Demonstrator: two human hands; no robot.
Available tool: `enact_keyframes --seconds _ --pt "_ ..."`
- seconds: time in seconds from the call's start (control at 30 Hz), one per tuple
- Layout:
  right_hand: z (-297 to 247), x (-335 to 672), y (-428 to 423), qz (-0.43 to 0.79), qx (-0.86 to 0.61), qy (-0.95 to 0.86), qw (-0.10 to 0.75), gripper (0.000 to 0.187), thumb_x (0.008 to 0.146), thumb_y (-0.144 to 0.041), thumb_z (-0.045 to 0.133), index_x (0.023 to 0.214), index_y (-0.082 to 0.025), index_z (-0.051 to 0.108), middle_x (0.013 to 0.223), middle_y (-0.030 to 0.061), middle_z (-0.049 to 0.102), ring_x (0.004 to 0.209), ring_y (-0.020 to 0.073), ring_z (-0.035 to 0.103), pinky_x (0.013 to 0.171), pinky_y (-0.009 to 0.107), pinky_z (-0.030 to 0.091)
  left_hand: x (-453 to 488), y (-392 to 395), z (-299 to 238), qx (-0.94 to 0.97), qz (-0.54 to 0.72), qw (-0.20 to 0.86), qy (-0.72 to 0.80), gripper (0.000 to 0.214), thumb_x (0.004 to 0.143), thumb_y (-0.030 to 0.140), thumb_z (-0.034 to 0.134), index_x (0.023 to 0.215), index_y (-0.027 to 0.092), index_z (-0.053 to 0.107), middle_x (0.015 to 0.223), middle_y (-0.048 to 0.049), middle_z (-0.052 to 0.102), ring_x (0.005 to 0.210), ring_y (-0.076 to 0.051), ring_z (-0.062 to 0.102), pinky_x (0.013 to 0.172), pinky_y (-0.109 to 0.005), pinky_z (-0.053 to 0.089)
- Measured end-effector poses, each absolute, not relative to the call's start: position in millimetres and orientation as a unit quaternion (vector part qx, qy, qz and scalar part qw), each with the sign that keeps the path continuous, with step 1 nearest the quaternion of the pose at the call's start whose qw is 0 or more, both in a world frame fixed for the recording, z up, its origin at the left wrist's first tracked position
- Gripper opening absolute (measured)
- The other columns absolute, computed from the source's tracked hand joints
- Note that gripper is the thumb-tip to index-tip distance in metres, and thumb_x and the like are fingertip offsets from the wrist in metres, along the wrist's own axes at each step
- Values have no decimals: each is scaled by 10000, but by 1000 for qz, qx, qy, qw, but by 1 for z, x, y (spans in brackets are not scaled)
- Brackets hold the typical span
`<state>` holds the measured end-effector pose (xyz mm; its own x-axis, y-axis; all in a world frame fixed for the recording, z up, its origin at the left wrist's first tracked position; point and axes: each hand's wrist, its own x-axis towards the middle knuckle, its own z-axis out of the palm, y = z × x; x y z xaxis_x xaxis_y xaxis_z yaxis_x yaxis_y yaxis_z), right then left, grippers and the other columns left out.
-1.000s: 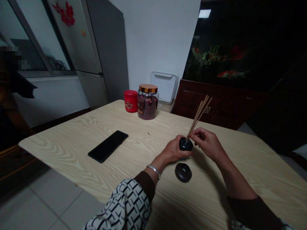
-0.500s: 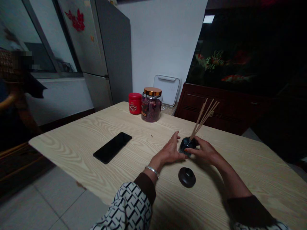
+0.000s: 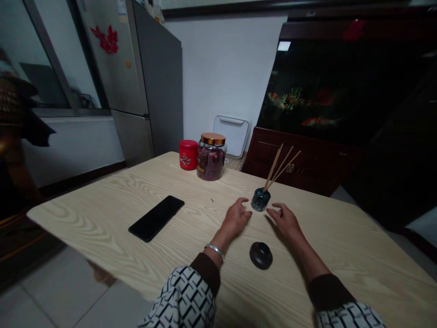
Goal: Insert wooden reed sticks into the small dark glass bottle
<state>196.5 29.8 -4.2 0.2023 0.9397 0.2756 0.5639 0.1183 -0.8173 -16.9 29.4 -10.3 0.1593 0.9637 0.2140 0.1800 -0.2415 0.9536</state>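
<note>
A dark glass reed diffuser bottle (image 3: 260, 200) stands upright on the wooden table, with several thin reeds (image 3: 277, 169) fanning out of its neck. To its left is my left hand (image 3: 236, 218), fingers apart and holding nothing. My right hand (image 3: 284, 219) is just right of the bottle, also open, its fingertips close to the glass but seemingly not gripping it. Nearer to me, between my forearms, lies a round dark brown lid (image 3: 261, 255) with a raised knob.
On the left of the table (image 3: 102, 200) lies a black phone (image 3: 157, 217). A red canister (image 3: 188, 155) and a copper-lidded jar (image 3: 210, 157) of dried flowers stand at the far edge. Behind are a fridge (image 3: 160, 82) and a fish tank (image 3: 317, 91). Someone's arm (image 3: 20, 168) shows far left.
Both hands have come away from the diffuser bottle; the right has let go of it. The reeds have spread wider apart. The view has tilted up slightly.
</note>
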Motion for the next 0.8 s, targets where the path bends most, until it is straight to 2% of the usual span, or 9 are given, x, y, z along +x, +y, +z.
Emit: enact_keyframes --seconds 0.07,0.2,0.27,0.37,0.5,0.63,0.8 --pt "3 199 6 262 -621 -557 485 436 710 -464 664 1004 -143 682 541 -55 426 493 127 385 486 275 310 -18 23 -1 582 487 486 434 464 757 166 602 1218 115 599 579 69 437 521 -91 404 540 -233 337" --pt "69 200 -33 391 -492 -537 562 518 790 -337 657 1283 -191 588 560 -92 346 448 71 219 429 230 149 -25 7 44 523 504 612 312 654 712 163 615 1356 108 517 513 110 366 431 -61 282 461 -208 229" --pt "119 199 -46 446 -392 -533 603 569 801 -246 658 1357 -229 535 633 -87 374 465 53 188 424 209 130 -31 -2 79 511 515 652 221 734 698 139 625 1415 135 470 526 115 359 433 -48 236 454 -197 193" --pt "188 197 -62 473 -285 -543 632 621 778 -163 638 1383 -239 522 600 -113 256 456 56 113 384 180 122 -40 -14 138 493 530 685 80 770 703 116 650 1446 163 449 549 124 301 460 -43 164 456 -187 190" --pt "247 196 -79 475 -185 -561 653 673 744 -104 573 1390 -285 520 586 -117 225 447 64 49 340 160 119 -51 -29 201 480 547 683 -55 761 710 82 623 1444 196 460 543 126 186 469 -59 99 436 -180 177" --pt "260 193 -91 501 -85 -544 668 729 743 -88 533 1438 -297 473 585 -124 282 449 54 2 333 155 54 -56 -39 225 437 583 673 -127 789 671 34 575 1426 240 476 541 119 125 451 -64 70 414 -177 163" --pt "219 187 -86 551 10 -497 670 833 750 -77 550 1529 -276 332 570 -144 268 417 28 -24 323 125 -22 -42 -39 192 348 602 703 -148 744 660 25 567 1369 245 518 562 109 94 446 -59 47 402 -183 120"
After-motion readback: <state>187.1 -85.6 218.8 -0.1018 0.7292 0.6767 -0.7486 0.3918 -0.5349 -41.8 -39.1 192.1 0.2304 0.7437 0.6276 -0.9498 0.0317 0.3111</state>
